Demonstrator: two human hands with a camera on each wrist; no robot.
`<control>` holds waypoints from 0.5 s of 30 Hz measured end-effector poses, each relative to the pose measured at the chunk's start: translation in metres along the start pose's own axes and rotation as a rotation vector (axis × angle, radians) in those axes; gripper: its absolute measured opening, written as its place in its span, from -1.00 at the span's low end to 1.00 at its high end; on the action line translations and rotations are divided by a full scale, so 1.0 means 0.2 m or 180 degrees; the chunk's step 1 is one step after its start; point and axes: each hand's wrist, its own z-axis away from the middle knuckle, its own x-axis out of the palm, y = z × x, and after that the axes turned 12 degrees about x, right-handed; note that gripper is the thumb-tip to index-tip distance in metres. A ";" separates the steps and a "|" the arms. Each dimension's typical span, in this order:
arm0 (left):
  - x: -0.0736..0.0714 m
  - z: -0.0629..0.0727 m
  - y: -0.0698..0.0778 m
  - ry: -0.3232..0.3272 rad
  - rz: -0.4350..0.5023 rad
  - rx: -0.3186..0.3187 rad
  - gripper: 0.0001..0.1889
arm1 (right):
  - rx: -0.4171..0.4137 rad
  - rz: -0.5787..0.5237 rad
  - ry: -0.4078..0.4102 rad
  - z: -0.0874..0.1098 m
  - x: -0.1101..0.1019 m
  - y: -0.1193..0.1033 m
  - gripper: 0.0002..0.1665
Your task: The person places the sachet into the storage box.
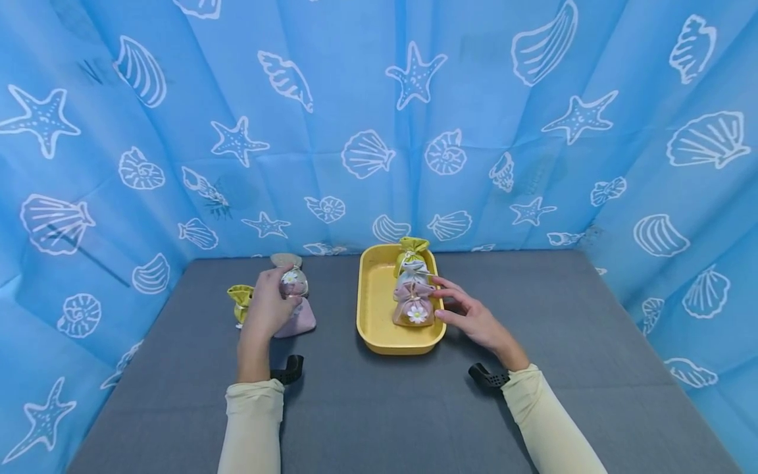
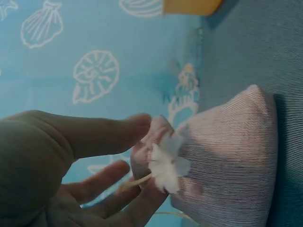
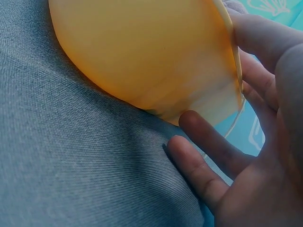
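My left hand [image 1: 274, 304] is over the pouches on the left of the table. Its thumb and fingers pinch the gathered neck of a pink drawstring pouch [image 2: 227, 156], with a white flower [image 2: 169, 163] at the tie. A yellow-green pouch [image 1: 240, 301] stands left of this hand, and a beige pouch [image 1: 287, 261] lies behind. My right hand [image 1: 476, 321] rests at the right rim of a yellow tray [image 1: 374, 341], its fingers loosely extended. Inside the tray, a pink pouch with a daisy [image 1: 413, 306], a white pouch [image 1: 411, 279] and a yellow-green pouch [image 1: 411, 250] line the right side.
A grey cloth [image 1: 379, 408] covers the table. Behind and on both sides hangs a blue curtain [image 1: 331, 99] with white shells and starfish. Black wrist mounts [image 1: 289, 370] stick out beside both wrists.
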 end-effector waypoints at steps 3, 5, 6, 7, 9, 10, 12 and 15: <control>0.00 0.00 -0.01 -0.0234 -0.0197 -0.0132 -0.24 | 0.0014 0.0019 -0.0019 0.00 0.01 0.00 -0.55; 0.01 -0.01 -0.02 -0.0349 -0.0271 -0.0259 -0.26 | 0.0003 0.0039 -0.0027 -0.01 0.01 0.00 -0.56; 0.01 -0.01 -0.02 -0.0384 -0.0284 -0.0310 -0.27 | -0.0003 0.0051 -0.0025 -0.01 0.01 0.01 -0.56; 0.01 0.00 -0.02 -0.0409 -0.0290 -0.0351 -0.29 | -0.0005 0.0046 -0.0021 0.00 0.01 0.01 -0.56; 0.01 0.00 -0.02 -0.0443 -0.0284 -0.0420 -0.34 | -0.0015 0.0037 -0.0006 0.00 0.01 0.01 -0.56; 0.01 0.00 -0.01 -0.0444 -0.0278 -0.0435 -0.37 | -0.0012 0.0020 0.0004 0.00 0.01 0.01 -0.56; 0.00 0.01 0.00 -0.0447 -0.0298 -0.0423 -0.45 | -0.0009 0.0008 0.0021 0.00 0.00 0.01 -0.55; -0.03 0.03 0.01 -0.0404 -0.0328 -0.0381 -0.59 | 0.0014 0.0023 0.0022 0.00 0.00 0.00 -0.54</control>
